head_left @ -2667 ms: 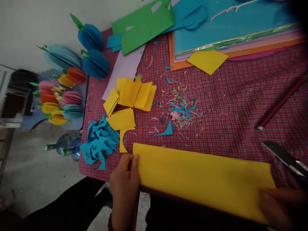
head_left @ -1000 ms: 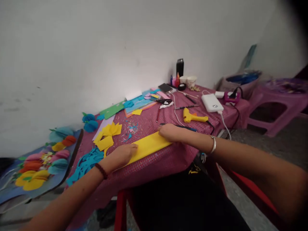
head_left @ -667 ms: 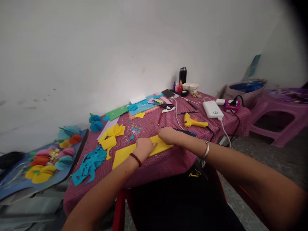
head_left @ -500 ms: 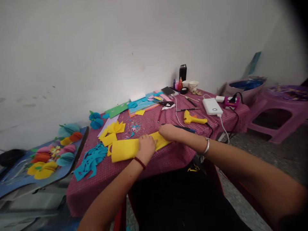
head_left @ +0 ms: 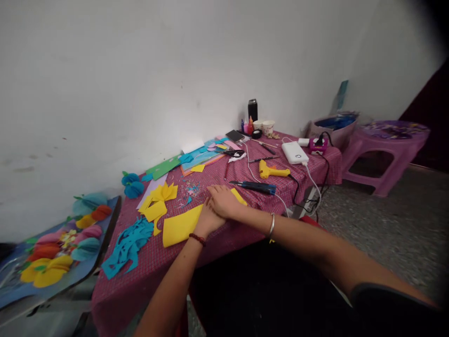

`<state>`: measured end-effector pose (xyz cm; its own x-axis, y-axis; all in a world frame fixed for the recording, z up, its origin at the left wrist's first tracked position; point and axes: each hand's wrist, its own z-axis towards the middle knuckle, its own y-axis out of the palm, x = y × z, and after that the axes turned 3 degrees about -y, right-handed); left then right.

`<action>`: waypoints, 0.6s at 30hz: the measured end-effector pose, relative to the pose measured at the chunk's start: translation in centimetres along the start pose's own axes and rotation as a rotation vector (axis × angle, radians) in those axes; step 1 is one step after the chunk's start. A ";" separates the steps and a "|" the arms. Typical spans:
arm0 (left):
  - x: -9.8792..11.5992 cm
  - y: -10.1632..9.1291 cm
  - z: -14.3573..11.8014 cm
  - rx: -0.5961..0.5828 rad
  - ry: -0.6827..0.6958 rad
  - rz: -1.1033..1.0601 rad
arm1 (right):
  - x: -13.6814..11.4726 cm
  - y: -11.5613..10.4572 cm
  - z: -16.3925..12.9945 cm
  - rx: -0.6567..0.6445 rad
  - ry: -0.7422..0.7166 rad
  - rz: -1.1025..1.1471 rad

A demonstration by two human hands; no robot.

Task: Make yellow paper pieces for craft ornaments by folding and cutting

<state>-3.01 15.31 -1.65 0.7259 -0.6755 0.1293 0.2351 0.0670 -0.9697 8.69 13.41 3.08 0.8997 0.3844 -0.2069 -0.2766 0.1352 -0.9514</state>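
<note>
Low table (head_left: 224, 236) with a red checked cloth, pretty cluttered: folded yellow paper (head_left: 180, 225) near the front edge, blue scraps (head_left: 128, 243), coloured sheets (head_left: 199, 157) at the wall, glue gun (head_left: 271, 171), power bank (head_left: 294, 152), cups (head_left: 264, 125).

Single head-worn view, looking forward and slightly down along both outstretched forearms. Camera sits back from the red checked cloth-covered tabletop (head_left: 168, 262), so its whole length shows, running diagonally from lower left to upper right. Left hand (head_left: 206, 221) and right hand (head_left: 224, 201) sit near frame centre at mid distance, not close up. Upper half is filled by the plain white wall (head_left: 140, 70). The grey speckled floor (head_left: 379, 224) and a purple plastic stool (head_left: 386, 150) show at right. Edges bend, wide lens; top right corner dark.
</note>
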 end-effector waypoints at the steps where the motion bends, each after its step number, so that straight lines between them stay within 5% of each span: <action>1: -0.1 0.1 -0.1 0.020 0.006 -0.007 | -0.8 0.5 0.0 0.044 0.014 0.031; 6: -0.1 0.5 -0.1 0.087 0.041 -0.016 | -1.0 2.7 0.2 0.095 0.010 0.172; 11: 0.1 -0.2 0.0 0.023 0.052 0.001 | 1.0 3.8 0.3 0.077 0.004 0.218; 14: -1.7 -1.7 -2.9 -0.030 -0.035 0.019 | 1.1 4.0 -0.1 0.047 -0.003 0.205; 18: -5.7 -4.1 -10.0 -0.066 -0.261 0.089 | 0.7 4.1 -0.5 0.031 -0.009 0.170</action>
<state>-14.60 11.57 -0.47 0.8856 -0.4569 0.0834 0.1265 0.0644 -0.9899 8.34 13.80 -1.06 0.8360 0.4124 -0.3619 -0.4349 0.0958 -0.8954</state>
